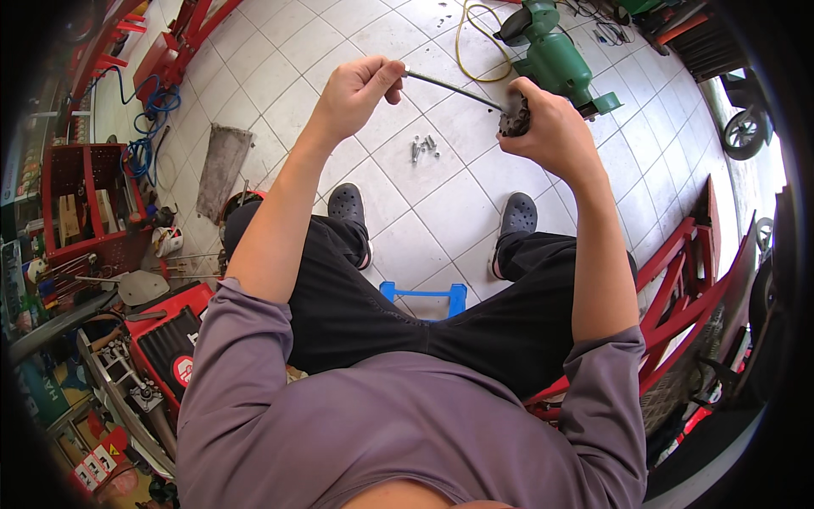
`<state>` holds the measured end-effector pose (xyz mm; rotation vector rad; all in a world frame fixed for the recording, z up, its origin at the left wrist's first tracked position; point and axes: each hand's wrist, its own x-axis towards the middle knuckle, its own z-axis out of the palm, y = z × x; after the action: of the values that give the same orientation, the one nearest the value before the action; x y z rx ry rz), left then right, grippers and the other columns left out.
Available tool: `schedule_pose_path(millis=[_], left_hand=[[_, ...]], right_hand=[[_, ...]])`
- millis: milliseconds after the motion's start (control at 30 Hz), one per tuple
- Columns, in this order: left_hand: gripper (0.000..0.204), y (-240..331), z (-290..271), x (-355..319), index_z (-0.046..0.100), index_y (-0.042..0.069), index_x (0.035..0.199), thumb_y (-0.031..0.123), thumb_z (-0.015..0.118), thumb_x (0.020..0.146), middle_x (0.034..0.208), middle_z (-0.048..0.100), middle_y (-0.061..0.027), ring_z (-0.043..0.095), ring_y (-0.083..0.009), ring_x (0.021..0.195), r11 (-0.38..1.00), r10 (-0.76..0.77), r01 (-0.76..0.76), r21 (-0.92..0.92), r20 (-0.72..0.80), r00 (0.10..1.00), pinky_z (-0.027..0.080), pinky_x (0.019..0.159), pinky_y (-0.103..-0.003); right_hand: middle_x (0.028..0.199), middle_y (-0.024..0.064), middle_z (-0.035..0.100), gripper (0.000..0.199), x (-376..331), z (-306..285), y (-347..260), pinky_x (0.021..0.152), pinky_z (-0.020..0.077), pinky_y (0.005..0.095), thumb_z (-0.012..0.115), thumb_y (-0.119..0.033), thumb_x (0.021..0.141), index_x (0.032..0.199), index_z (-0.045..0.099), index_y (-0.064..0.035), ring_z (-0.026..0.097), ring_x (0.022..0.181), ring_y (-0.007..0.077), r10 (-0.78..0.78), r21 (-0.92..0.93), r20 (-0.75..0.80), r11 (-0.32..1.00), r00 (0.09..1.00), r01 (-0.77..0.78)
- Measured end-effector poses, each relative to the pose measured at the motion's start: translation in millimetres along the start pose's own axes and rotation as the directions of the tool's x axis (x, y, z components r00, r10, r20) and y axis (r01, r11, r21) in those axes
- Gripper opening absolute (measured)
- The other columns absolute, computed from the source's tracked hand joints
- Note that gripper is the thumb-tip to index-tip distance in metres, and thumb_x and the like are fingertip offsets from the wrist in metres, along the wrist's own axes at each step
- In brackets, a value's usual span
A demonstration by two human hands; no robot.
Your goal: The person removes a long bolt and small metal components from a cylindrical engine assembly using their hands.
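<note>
While my left hand (356, 89) is clamped around the handle end of a long thin tool (449, 85), my right hand (547, 127) is closed on a small dark toothed part (515, 119) at the tool's tip. Both hang above the tiled floor (441, 204). A cluster of loose bolts (423, 148) lies below them, a green machine (555, 55) just beyond.

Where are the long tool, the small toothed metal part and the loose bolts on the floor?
long tool (449, 85), head view, middle of its shaft.
toothed metal part (514, 119), head view, its dark toothed edge.
loose bolts (424, 148), head view, centre of the pile.
</note>
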<state>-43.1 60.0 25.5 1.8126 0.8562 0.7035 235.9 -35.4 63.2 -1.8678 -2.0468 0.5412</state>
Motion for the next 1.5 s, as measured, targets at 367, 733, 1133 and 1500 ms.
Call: schedule_pose_path(millis=[367, 733, 1133, 1500], left_hand=[[0.019, 1, 5, 0, 0.062, 0.004, 0.109, 0.018, 0.062, 0.096, 0.084, 0.069, -0.0048, 0.067, -0.0102, 0.081, 0.993, -0.07, 0.067, 0.098, 0.029, 0.997, 0.048, 0.067, -0.02], [0.023, 1, 7, -2, 0.063, 0.004, 0.107, 0.025, 0.058, 0.099, 0.083, 0.067, -0.0023, 0.061, -0.0081, 0.076, 0.99, -0.01, 0.011, 0.144, -0.009, 1.0, 0.042, 0.064, -0.022], [0.023, 8, 16, -2, 0.062, 0.002, 0.108, 0.022, 0.055, 0.1, 0.082, 0.067, -0.0034, 0.063, -0.0084, 0.077, 0.99, 0.04, -0.028, 0.14, -0.083, 0.996, 0.043, 0.064, -0.02], [0.029, 7, 22, -3, 0.063, 0.004, 0.108, 0.031, 0.057, 0.099, 0.077, 0.067, -0.0029, 0.064, -0.0088, 0.076, 0.991, 0.127, -0.13, -0.013, -0.138, 0.982, 0.042, 0.06, -0.021]], right_hand=[[0.086, 0.0146, 0.066, 0.044, -1, 1, 2, 0.071, 0.0507, 0.0431, 0.075, -0.019, 0.065, 0.102, 0.056, -0.0056, 0.064, 0.085, 0.0345, -0.018, -0.023, -0.012, 1.0, 1.0, 0.018], [0.087, 0.0161, 0.066, 0.047, -2, 2, 5, 0.074, 0.0513, 0.0422, 0.077, -0.019, 0.064, 0.104, 0.056, -0.0049, 0.064, 0.086, 0.0353, -0.033, -0.014, -0.005, 0.999, 0.999, 0.033], [0.086, 0.0145, 0.066, 0.045, -3, -1, 5, 0.072, 0.0512, 0.0431, 0.076, -0.02, 0.064, 0.101, 0.056, -0.005, 0.064, 0.085, 0.035, -0.009, -0.039, -0.011, 0.999, 1.0, 0.009], [0.084, 0.0147, 0.066, 0.044, -3, -3, 2, 0.071, 0.0502, 0.0431, 0.075, -0.019, 0.064, 0.101, 0.056, -0.0052, 0.063, 0.084, 0.0353, 0.021, -0.021, -0.01, 1.0, 1.0, -0.022]])
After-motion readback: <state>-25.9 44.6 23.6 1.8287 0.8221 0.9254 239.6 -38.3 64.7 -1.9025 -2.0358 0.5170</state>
